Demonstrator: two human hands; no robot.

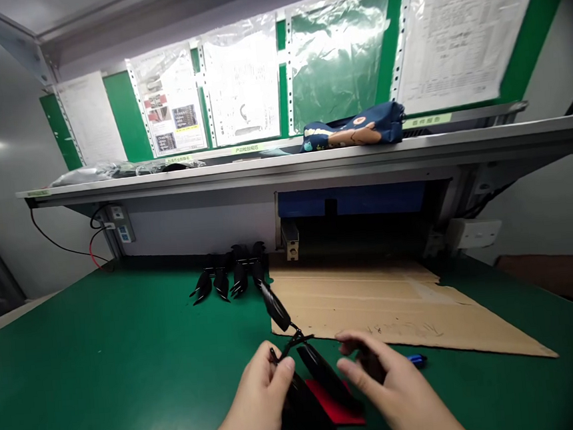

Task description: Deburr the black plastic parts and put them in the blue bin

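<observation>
My left hand [265, 397] pinches a cluster of glossy black blade-shaped plastic parts [277, 307] near the thin stems that join them. One blade points up and away, while others [323, 372] run down toward me. My right hand [381, 381] hovers just right of the cluster, thumb and forefinger apart, not touching the blades. The area inside its curled fingers is dark and hard to make out. A flat red piece [335, 401] lies under the blades. Behind my right hand the end of a blue object [417, 361] shows, the rest hidden.
Similar black part clusters [228, 270] lie at the back of the green table [103, 365]. A flat cardboard sheet [374, 301] covers the back right. Above runs a shelf [242, 172] with a patterned blue pouch [354, 129]. A socket box [476, 232] juts out right.
</observation>
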